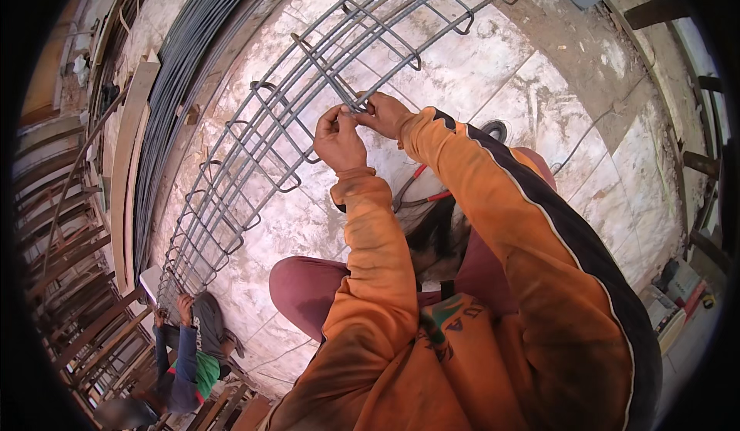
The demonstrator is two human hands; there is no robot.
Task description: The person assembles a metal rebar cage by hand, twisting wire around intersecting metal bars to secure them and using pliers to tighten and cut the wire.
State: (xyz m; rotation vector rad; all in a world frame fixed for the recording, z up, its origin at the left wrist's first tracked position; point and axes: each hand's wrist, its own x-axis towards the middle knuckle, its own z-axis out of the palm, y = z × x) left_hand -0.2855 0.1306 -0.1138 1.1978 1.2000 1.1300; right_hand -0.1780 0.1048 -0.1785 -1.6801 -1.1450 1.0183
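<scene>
A long rebar cage (282,113) of straight grey bars and bent square stirrups runs from the lower left to the top right in front of me. Both my hands meet at the near lower edge of the cage, where a stirrup crosses a bar. My left hand (340,140) is closed in a pinch, thumb against fingers. Just right of it, my right hand (385,115) has its fingers curled at the same joint. Whatever small thing lies between the fingertips is too small to tell. Below my hands, red-handled pincers (432,197) lie on the floor between my knees.
A bundle of long steel rods (171,84) lies left of the cage, beside wooden planks (131,161). At the lower left another person (189,346) has hands on the cage's far end. A dark coil (494,130) sits near my right forearm. Stacked timber (69,277) lines the left.
</scene>
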